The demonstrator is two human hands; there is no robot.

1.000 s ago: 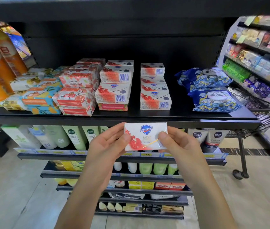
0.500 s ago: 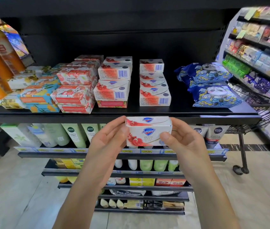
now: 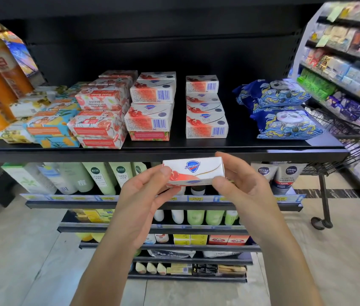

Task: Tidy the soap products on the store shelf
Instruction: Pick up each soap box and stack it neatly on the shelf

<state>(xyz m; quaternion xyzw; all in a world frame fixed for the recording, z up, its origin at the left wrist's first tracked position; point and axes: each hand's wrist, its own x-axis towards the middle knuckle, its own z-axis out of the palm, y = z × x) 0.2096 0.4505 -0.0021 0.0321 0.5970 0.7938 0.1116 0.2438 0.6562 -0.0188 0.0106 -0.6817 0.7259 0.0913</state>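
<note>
Left hand [image 3: 146, 195] pinches one end of the soap box [image 3: 196, 171], thumb on the front face. Right hand [image 3: 240, 188] pinches the other end the same way. You hold the soap box level, logo facing you, just below the shelf [image 3: 262, 153] lip and in front of the right stack [image 3: 206, 127] of matching boxes.

Step, as I read it: lining it up before shelving. Next move calls for a lift over the lip, then a square set-down on that stack, barcode side forward like the rest.
</note>
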